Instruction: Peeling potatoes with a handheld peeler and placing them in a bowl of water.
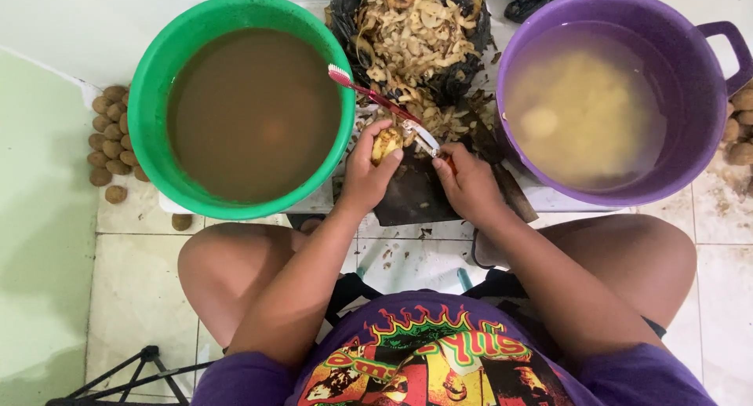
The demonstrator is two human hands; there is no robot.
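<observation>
Many peeled potatoes already soak in the far-right purple plastic tub [710, 100]; the left hand [367, 173] grips a half-peeled small potato [387, 144], the right hand [469, 185] closed on a metal peeler [424, 138]. Brown unpeeled potatoes [110, 135] remain, piled far left on the floor.

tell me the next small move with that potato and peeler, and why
Probably another peeler stroke across the potato. The left hand grips the potato, which still shows brown skin on part of it, and the right hand has the blade at its edge, above the pile of peelings.
</observation>
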